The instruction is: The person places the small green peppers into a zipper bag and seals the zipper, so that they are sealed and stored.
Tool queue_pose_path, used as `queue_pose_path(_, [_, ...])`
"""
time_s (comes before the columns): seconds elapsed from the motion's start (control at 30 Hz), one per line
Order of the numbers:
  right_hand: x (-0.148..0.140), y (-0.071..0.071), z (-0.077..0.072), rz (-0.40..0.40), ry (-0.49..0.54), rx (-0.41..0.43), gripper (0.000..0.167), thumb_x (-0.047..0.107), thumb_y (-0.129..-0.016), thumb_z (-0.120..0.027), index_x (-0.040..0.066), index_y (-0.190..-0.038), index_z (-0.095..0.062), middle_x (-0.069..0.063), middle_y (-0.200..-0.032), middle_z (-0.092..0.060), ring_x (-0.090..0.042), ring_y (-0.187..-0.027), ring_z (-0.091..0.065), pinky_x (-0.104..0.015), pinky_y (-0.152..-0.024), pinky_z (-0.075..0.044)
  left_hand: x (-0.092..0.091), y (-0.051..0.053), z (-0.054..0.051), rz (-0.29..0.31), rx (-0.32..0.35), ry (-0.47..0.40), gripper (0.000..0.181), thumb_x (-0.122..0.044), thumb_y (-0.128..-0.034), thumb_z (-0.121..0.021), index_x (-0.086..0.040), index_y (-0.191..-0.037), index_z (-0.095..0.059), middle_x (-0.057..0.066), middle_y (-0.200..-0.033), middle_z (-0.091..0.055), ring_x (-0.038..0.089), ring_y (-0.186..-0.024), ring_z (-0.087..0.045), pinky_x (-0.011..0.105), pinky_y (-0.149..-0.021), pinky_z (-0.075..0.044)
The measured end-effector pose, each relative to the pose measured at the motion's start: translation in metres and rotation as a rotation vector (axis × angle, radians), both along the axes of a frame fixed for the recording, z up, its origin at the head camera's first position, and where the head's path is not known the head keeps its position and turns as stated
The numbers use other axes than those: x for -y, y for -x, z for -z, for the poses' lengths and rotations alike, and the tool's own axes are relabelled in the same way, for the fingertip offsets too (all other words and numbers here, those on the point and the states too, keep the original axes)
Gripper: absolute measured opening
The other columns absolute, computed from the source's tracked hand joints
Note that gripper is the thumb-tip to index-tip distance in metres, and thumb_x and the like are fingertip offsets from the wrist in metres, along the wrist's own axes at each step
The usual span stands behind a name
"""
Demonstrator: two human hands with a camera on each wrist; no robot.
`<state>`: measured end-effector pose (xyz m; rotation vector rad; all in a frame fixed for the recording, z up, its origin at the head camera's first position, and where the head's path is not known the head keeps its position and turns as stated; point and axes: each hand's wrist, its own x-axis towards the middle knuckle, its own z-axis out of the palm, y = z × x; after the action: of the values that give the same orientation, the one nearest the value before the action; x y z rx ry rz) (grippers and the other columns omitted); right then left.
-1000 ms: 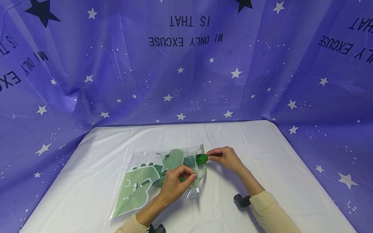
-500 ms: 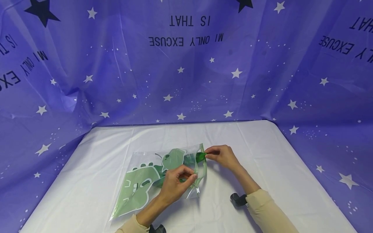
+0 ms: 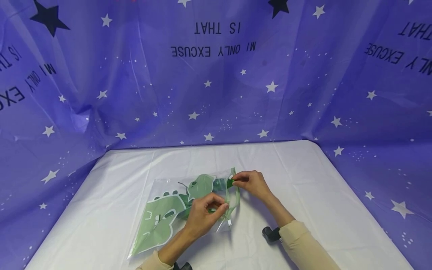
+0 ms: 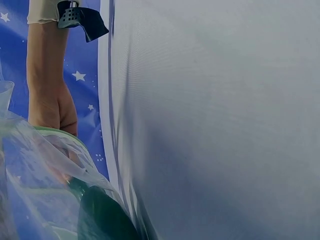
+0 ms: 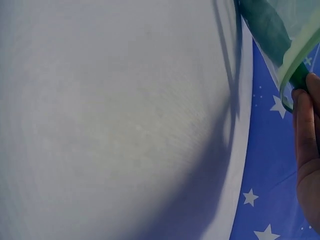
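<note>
A clear zip bag [image 3: 158,221] with a green dinosaur print lies on the white table, its green-edged mouth on the right. My left hand [image 3: 204,213] pinches the near side of that mouth between thumb and fingers. With its fingertips my right hand [image 3: 253,183] pinches the narrow end of a glossy green tapered thing [image 3: 230,183] at the opening. Most of this thing lies inside the bag, and its exact kind is unclear. Through the film in the left wrist view its dark green body [image 4: 102,215] shows. More green shapes are in the bag, partly hidden by the print and my left hand.
A white cloth covers the table [image 3: 287,161]. Behind it and at both sides hangs a purple curtain [image 3: 216,105] with stars and lettering. A black wrist camera [image 3: 271,234] sticks out by my right sleeve [image 3: 303,243].
My right hand has moved left toward the bag's mouth, and the green tapered thing has slid further in. The left hand keeps its grip on the mouth.
</note>
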<state>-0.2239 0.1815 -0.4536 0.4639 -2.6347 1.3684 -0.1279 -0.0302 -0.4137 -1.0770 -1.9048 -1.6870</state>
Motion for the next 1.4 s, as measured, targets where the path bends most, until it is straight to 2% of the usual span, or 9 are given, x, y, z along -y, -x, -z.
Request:
queue_pose_path(0.33, [0.005, 0.001, 0.005, 0.023, -0.001, -0.014, 0.013, 0.017, -0.075, -0.081, 0.017, -0.087, -0.076, 0.007, -0.082, -0.072, -0.007, -0.076, -0.067, -0.022, -0.068, -0.053, 0.0, -0.001, 0.0, 0.003, -0.009, -0.002, 0.018, 0.018, -0.0744, -0.068, 0.003, -0.081, -0.061, 0.015, -0.073, -0.065, 0.024, -0.06, -0.066, 0.027, -0.053, -0.055])
queue_pose_path(0.67, [0.01, 0.001, 0.006, 0.059, -0.031, -0.015, 0.011, 0.018, -0.074, -0.081, 0.018, -0.084, -0.076, 0.008, -0.079, -0.071, -0.005, -0.073, -0.066, -0.021, -0.068, -0.052, 0.001, -0.002, 0.0, -0.002, -0.003, 0.003, 0.015, 0.015, -0.0764, -0.069, 0.003, -0.082, -0.061, 0.014, -0.073, -0.066, 0.023, -0.06, -0.066, 0.027, -0.053, -0.055])
queue_pose_path(0.93, [0.011, 0.001, 0.007, 0.046, -0.077, -0.084, 0.011, 0.018, -0.074, -0.081, 0.019, -0.084, -0.075, 0.01, -0.077, -0.071, -0.003, -0.07, -0.066, -0.022, -0.066, -0.052, 0.001, -0.002, 0.0, -0.002, -0.013, 0.004, 0.015, 0.015, -0.0765, -0.069, 0.003, -0.082, -0.061, 0.014, -0.074, -0.066, 0.022, -0.06, -0.066, 0.027, -0.053, -0.055])
queue_pose_path(1.2, [0.013, 0.001, 0.007, 0.053, -0.119, -0.056, 0.011, 0.019, -0.075, -0.081, 0.021, -0.084, -0.076, 0.012, -0.074, -0.07, -0.002, -0.069, -0.064, -0.023, -0.069, -0.051, 0.001, -0.001, 0.0, -0.003, -0.01, -0.006, 0.014, 0.015, -0.0768, -0.068, 0.004, -0.082, -0.061, 0.016, -0.073, -0.065, 0.022, -0.061, -0.066, 0.027, -0.053, -0.055])
queue_pose_path(1.4, [0.014, 0.001, 0.006, 0.049, -0.12, -0.07, 0.01, 0.02, -0.076, -0.08, 0.021, -0.084, -0.076, 0.012, -0.079, -0.071, -0.004, -0.074, -0.066, -0.025, -0.072, -0.051, 0.001, -0.001, 0.0, -0.011, -0.011, -0.005, 0.013, 0.013, -0.0778, -0.068, 0.004, -0.082, -0.061, 0.016, -0.074, -0.065, 0.022, -0.062, -0.067, 0.028, -0.054, -0.056])
